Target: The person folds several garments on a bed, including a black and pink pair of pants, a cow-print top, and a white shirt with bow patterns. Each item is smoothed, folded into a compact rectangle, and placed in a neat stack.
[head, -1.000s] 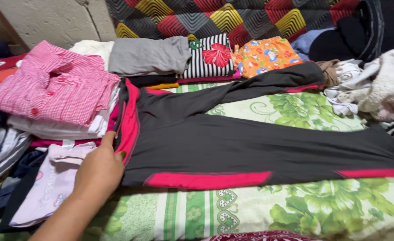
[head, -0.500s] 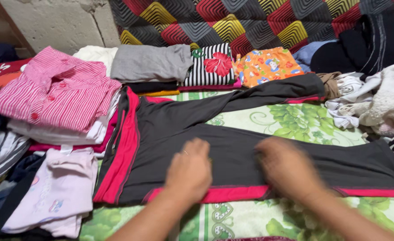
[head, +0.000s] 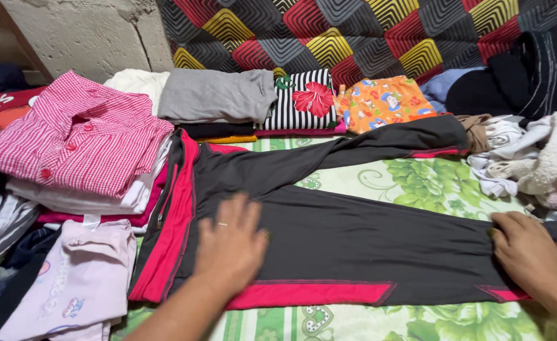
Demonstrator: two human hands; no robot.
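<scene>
A pair of dark grey trousers (head: pixel 341 237) with pink-red trim lies spread flat on a green floral bedsheet (head: pixel 430 183), waistband to the left, one leg angled up toward the back. My left hand (head: pixel 231 246) lies flat with fingers apart on the upper part of the near leg, close to the waistband. My right hand (head: pixel 531 256) rests on the cuff end of the near leg at the right, fingers curled at the fabric's edge.
A folded pink checked shirt (head: pixel 76 136) tops a stack at the left, with a pale lilac garment (head: pixel 70 278) in front. Folded grey (head: pixel 215 95), striped (head: pixel 304 98) and orange (head: pixel 386 101) clothes line the back. Unfolded laundry (head: pixel 531 158) is heaped at the right.
Both hands slid apart along the near trouser leg: the left toward the waistband, the right out to the cuff. A second ago the left hand was at the waistband edge.
</scene>
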